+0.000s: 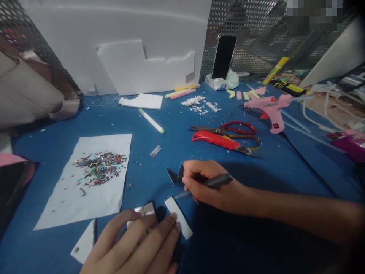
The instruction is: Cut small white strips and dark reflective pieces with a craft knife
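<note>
My left hand lies low in the head view with its fingers stretched out. Two of its fingertips press on a narrow white strip. Beneath the other fingers are small pale blocks, partly hidden. My right hand is closed around a dark grey pen, whose tip points at the upper end of the strip. A jagged black piece shows just beyond my right fingers; I cannot tell whether they touch it. Beside my left hand lies a white cut piece with a dark hole.
Colourful flakes cover part of a white sheet at left. Red-handled scissors and a red cutter lie beyond my right hand. A pink glue gun with its cord stands right. A phone leans at the back.
</note>
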Motion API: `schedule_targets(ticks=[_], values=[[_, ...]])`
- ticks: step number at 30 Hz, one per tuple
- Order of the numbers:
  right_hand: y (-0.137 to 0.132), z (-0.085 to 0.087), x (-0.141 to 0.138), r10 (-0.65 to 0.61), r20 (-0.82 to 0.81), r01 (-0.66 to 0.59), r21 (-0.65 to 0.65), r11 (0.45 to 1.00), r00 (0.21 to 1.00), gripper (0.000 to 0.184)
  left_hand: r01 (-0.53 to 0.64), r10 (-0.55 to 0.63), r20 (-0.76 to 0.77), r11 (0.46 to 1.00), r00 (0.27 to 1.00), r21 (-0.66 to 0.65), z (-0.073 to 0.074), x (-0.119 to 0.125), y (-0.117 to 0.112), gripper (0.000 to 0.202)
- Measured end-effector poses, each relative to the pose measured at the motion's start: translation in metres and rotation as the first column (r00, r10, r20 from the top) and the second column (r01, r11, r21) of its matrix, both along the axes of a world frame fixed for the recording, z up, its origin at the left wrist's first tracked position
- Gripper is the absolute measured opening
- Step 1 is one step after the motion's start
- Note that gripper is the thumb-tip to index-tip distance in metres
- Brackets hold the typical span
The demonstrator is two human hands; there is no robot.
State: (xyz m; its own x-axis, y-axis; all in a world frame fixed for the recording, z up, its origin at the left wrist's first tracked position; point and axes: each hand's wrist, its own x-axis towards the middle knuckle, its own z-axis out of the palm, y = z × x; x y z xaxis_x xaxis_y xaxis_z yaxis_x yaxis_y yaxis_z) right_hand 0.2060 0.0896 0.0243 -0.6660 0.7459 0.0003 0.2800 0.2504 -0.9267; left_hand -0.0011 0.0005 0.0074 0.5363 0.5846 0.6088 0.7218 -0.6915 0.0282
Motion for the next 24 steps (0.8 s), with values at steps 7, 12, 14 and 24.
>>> schedule_targets(ticks=[7, 12, 14, 24], values=[[0.0002, 0.0031, -0.0006, -0.007, 0.006, 0.007, -0.002, 1.0, 1.0, 0.022, 0.005, -0.005, -0.013, 1.0, 1.0, -0.006, -0.0005, -0.0003, 0.0004, 0.029], [-0.0006, 0.004, -0.0003, 0.008, 0.002, -0.007, -0.032, 0.999, 1.0, 0.024, 0.013, -0.013, -0.021, 1.0, 1.0, -0.002, 0.0003, -0.0005, 0.0006, 0.029], [-0.0004, 0.0043, 0.0003, -0.005, -0.001, 0.005, -0.018, 1.0, 1.0, 0.022, 0.009, -0.009, -0.014, 1.0, 1.0, -0.005, 0.0006, -0.0002, 0.0005, 0.028], [0.0007, 0.0093, 0.0011, 0.018, 0.029, -0.018, -0.01, 1.0, 0.999, 0.024, 0.004, -0.004, -0.003, 1.0, 1.0, -0.008, -0.0011, 0.0002, 0.0003, 0.028]])
